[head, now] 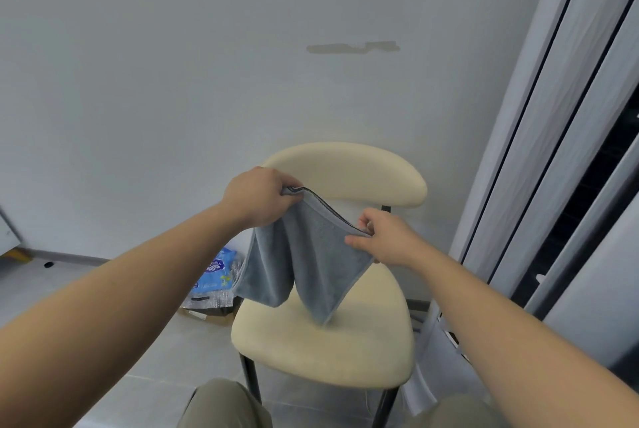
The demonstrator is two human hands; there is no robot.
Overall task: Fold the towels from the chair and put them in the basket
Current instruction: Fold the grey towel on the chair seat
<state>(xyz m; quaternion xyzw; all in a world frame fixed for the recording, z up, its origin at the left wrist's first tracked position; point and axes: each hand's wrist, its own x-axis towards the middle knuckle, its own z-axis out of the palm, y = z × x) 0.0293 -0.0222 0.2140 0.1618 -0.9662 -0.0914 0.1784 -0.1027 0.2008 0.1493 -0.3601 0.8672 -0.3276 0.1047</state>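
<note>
Towel (313, 254) hung in the air above the chair (332, 355), a grey-blue cloth that looked soft, light and limp. Whether its lowest tip touched the seat could not be told. Its dark-trimmed top edge ran between both hands: the left hand (261, 197) clutched one end, and the right hand (385, 241) pinched the other between thumb and fingers. Such cloth would likely droop wherever unsupported, so corners and hem seemed the best places to grip. No basket showed. A blue packet (216, 272) lay on the floor beside the chair.
</note>
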